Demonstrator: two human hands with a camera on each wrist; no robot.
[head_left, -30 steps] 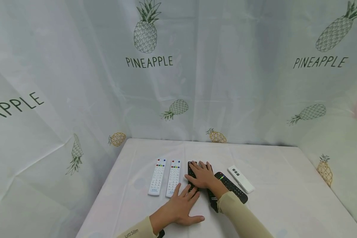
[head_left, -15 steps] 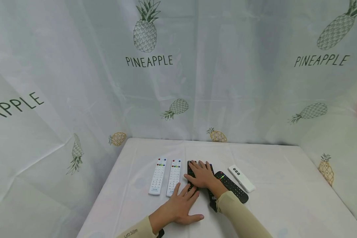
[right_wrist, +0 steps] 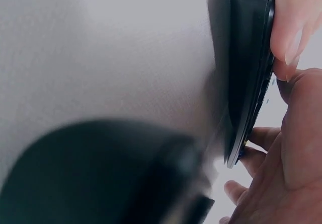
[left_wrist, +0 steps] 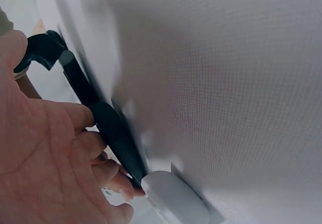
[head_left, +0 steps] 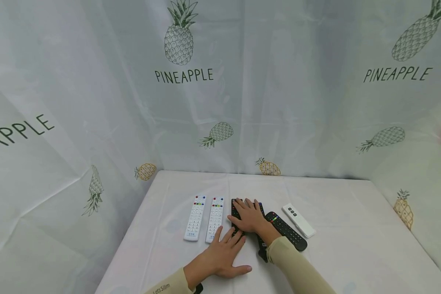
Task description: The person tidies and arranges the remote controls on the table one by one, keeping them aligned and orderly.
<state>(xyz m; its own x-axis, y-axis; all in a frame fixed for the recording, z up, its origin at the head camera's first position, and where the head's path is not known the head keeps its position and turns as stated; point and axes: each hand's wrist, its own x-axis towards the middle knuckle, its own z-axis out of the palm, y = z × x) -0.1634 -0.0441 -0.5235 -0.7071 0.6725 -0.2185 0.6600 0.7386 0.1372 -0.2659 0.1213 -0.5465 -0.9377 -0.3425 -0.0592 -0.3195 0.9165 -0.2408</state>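
My left hand (head_left: 224, 256) lies with its fingers spread, fingertips touching the near end of a black remote control (head_left: 235, 212). On the upper part of that remote rests my right hand (head_left: 249, 217), fingers straight and fanned out; it covers much of it. A second black remote (head_left: 261, 244) runs beneath the right hand and wrist, partly hidden. In the left wrist view, the fingertips of the left hand (left_wrist: 45, 158) meet the side of the black remote (left_wrist: 118, 138). In the right wrist view, the right hand's fingers touch the top of a black remote (right_wrist: 249, 78).
Two white remotes (head_left: 195, 218) (head_left: 214, 220) lie side by side to the left. At the right, a third black remote (head_left: 286, 231) slants beside a white three-button remote (head_left: 299, 220). The white-covered table (head_left: 334, 261) meets pineapple-print curtains (head_left: 297, 102). A blurred dark shape (right_wrist: 100, 173) fills the right wrist foreground.
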